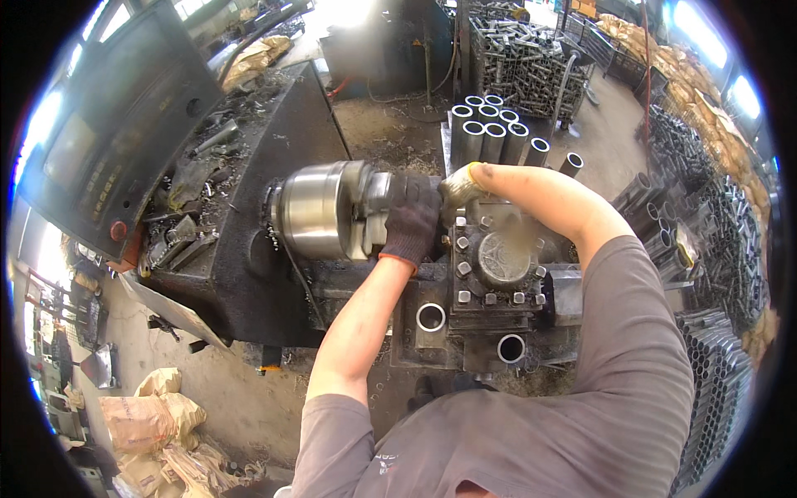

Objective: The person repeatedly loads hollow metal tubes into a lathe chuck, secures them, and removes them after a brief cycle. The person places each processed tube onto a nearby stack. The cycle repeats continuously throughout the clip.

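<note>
A lathe chuck (315,212) with a bright, smooth steel body stands at the middle left, its jaws (369,207) facing right. My left hand (413,214), in a dark knit glove with an orange cuff, is closed just in front of the jaws. What it grips is hidden under the fingers. My right hand (459,187), in a pale glove with a yellow cuff, reaches round from the right and is closed close beside the left one. I cannot make out what it holds. Directly below my right hand sits the square, bolted tool post (502,259).
Short steel tubes stand on end behind the tool post (494,131); one tube (431,317) and another (511,349) stand nearer me. Metal chips and offcuts litter the lathe headstock (241,178). A wire bin (531,70) of metal parts stands behind, and paper sacks (154,419) lie lower left.
</note>
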Demonstrator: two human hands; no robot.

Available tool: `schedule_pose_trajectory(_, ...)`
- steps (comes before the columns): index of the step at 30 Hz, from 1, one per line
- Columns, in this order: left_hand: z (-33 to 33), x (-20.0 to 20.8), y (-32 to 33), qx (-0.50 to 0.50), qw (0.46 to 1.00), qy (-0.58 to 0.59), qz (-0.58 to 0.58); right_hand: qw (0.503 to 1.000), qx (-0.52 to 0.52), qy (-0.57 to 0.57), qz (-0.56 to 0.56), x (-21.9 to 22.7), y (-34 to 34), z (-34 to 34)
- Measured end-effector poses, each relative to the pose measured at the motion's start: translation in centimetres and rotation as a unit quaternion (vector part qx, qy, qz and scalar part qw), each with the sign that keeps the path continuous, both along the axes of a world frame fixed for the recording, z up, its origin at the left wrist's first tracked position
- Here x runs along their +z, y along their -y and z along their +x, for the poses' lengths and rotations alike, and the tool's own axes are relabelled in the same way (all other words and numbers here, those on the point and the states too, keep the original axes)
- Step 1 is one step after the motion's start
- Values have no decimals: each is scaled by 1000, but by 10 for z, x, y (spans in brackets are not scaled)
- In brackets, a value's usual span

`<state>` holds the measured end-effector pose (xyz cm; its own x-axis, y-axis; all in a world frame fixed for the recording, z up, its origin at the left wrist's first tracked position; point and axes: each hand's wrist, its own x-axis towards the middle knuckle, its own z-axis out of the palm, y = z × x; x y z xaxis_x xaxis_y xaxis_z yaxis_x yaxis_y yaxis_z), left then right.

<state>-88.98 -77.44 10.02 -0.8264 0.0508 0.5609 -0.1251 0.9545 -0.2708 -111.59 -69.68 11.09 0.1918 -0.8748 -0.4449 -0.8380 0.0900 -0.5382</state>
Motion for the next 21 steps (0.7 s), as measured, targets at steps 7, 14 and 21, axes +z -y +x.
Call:
schedule_pose_trajectory(7,3,-3,-7,25,999,-38,2,958,-247,-90,111,-2,-135,-31)
schedule_pose_trajectory(14,53,6,-12,-183,977,41,99,901,-246,-252,-253,10,-201,-1)
schedule_pose_trajectory(21,48,8,-16,-242,968,-63,29,874,-385,-88,-283,131,-276,127)
